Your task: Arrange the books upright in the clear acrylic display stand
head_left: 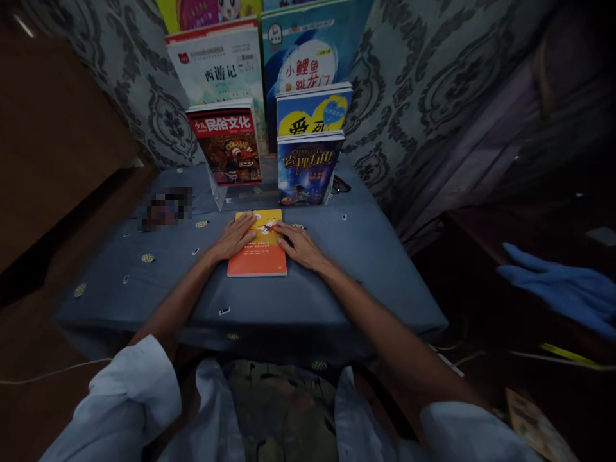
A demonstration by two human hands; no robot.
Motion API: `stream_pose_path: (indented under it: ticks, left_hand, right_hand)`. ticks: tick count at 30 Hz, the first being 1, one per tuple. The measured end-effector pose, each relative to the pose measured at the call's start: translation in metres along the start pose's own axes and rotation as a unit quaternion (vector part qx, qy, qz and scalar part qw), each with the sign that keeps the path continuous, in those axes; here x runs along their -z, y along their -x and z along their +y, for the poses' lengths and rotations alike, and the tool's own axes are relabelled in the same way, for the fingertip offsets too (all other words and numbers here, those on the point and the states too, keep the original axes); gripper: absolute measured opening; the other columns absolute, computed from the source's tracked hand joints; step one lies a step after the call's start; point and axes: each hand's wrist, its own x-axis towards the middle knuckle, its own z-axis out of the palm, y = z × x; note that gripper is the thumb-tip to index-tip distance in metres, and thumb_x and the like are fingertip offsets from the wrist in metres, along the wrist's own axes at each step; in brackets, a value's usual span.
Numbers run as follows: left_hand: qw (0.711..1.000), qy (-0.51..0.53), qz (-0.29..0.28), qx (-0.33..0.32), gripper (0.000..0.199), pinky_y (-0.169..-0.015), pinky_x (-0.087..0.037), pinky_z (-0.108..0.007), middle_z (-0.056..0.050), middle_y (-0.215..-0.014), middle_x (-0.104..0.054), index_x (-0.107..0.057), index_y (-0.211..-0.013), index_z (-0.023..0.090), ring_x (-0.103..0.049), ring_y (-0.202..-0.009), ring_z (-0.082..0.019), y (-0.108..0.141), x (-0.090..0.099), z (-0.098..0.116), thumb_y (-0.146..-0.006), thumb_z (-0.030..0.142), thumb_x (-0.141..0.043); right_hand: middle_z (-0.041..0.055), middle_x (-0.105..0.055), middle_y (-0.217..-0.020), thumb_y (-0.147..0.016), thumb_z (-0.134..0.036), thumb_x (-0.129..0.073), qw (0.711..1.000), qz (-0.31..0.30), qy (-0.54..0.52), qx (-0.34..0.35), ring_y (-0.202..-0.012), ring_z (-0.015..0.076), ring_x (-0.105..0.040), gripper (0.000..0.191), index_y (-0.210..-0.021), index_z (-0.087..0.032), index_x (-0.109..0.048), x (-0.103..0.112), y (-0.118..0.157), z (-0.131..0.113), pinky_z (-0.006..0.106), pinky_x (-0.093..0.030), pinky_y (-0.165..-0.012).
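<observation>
A yellow and orange book (pixel 257 260) lies flat on the cloth-covered table in front of me. My left hand (pixel 235 237) rests on the cover's left side, its fingers stretched out over the yellow part. On the opposite side, my right hand (pixel 301 246) touches the book's right edge, with fingertips on the cover and the thumb apart from them. Neither hand is wrapped around the book. Just behind it stand a red-topped book (pixel 228 151) and a dark blue book (pixel 308 170) in a clear tiered rack (pixel 219 196).
Several more books, such as a pale green one (pixel 216 70) and a blue one (pixel 310 48), stand higher in the rack. A pixelated item (pixel 166 208) lies at the left of the table (pixel 375 276). Dark glasses (pixel 341 185) sit behind the rack's right side. A blue glove (pixel 563 282) is at far right.
</observation>
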Motion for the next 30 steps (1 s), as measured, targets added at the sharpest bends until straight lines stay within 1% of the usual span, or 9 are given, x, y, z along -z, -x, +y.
stream_pose_path:
  ticks: [4,9,13,17,21,25,28,30]
  left_hand:
    - [0.999,-0.038,-0.010,0.005,0.067,-0.126,-0.012,-0.053,-0.009,-0.169,-0.019,-0.022,-0.161,0.020,-0.013,-0.157,-0.024,0.012,0.000,0.008,-0.104,0.056,-0.019]
    - [0.997,-0.065,-0.006,-0.036,0.071,-0.127,-0.009,-0.052,-0.009,-0.169,-0.016,-0.021,-0.161,0.022,-0.012,-0.158,-0.023,0.040,-0.009,0.024,-0.103,0.062,-0.020]
    - [0.996,-0.069,-0.006,-0.054,0.073,-0.127,-0.008,-0.051,-0.009,-0.169,-0.016,-0.021,-0.162,0.021,-0.011,-0.158,-0.023,0.058,-0.017,0.037,-0.103,0.064,-0.022]
    - [0.998,-0.048,0.010,-0.051,0.071,-0.127,-0.008,-0.051,-0.009,-0.169,-0.020,-0.026,-0.160,0.023,-0.013,-0.157,-0.023,0.064,-0.022,0.042,-0.102,0.063,-0.027]
    - [0.999,-0.008,0.017,-0.040,0.066,-0.127,-0.012,-0.049,-0.007,-0.167,-0.024,-0.033,-0.158,0.026,-0.018,-0.156,-0.021,0.063,-0.021,0.037,-0.102,0.060,-0.029]
    - [0.999,0.025,0.030,-0.025,0.060,-0.126,-0.018,-0.047,-0.004,-0.166,-0.029,-0.039,-0.155,0.027,-0.022,-0.155,-0.020,0.060,-0.017,0.023,-0.103,0.056,-0.027]
    - [0.999,0.025,0.047,-0.015,0.059,-0.124,-0.025,-0.046,-0.004,-0.165,-0.033,-0.041,-0.154,0.027,-0.025,-0.154,-0.021,0.058,-0.014,0.008,-0.104,0.054,-0.026]
    - [0.998,0.007,0.069,-0.011,0.058,-0.122,-0.029,-0.045,-0.006,-0.162,-0.038,-0.043,-0.152,0.023,-0.029,-0.153,-0.022,0.056,-0.010,-0.001,-0.104,0.051,-0.026]
  right_hand:
    - [0.0113,-0.057,-0.148,-0.097,-0.029,-0.050,1.000,0.005,-0.006,0.000,-0.139,0.0257,-0.052,0.043,-0.139,-0.022,-0.060,0.000,0.012,-0.008,0.053,-0.038,-0.118]
    - [0.0144,-0.057,-0.148,-0.098,-0.031,-0.049,1.000,0.010,-0.005,0.002,-0.139,0.0258,-0.052,0.043,-0.138,-0.018,-0.061,-0.002,0.026,-0.014,0.052,-0.038,-0.118]
    - [0.0134,-0.055,-0.150,-0.099,-0.032,-0.048,1.000,0.010,-0.005,-0.005,-0.140,0.0261,-0.051,0.044,-0.139,-0.019,-0.060,-0.004,0.039,-0.023,0.053,-0.039,-0.118]
    - [0.0118,-0.056,-0.149,-0.099,-0.032,-0.047,1.000,0.006,-0.013,-0.009,-0.141,0.0256,-0.050,0.043,-0.138,-0.022,-0.061,-0.006,0.053,-0.039,0.053,-0.038,-0.119]
    - [0.0122,-0.052,-0.153,-0.099,-0.032,-0.048,1.000,0.013,0.009,-0.020,-0.145,0.0261,-0.044,0.045,-0.141,-0.022,-0.058,-0.011,0.067,-0.060,0.054,-0.034,-0.121]
    - [0.0124,-0.048,-0.156,-0.098,-0.035,-0.051,0.998,0.002,0.059,-0.034,-0.147,0.0281,-0.042,0.046,-0.142,-0.023,-0.058,-0.019,0.080,-0.094,0.055,-0.034,-0.121]
    - [0.0146,-0.042,-0.160,-0.098,-0.036,-0.054,0.993,-0.042,0.098,-0.041,-0.148,0.0324,-0.039,0.047,-0.143,-0.023,-0.056,-0.023,0.088,-0.126,0.058,-0.035,-0.120]
    - [0.0169,-0.039,-0.161,-0.098,-0.035,-0.054,0.991,-0.080,0.106,-0.029,-0.149,0.0347,-0.037,0.047,-0.143,-0.021,-0.055,-0.025,0.090,-0.145,0.059,-0.035,-0.119]
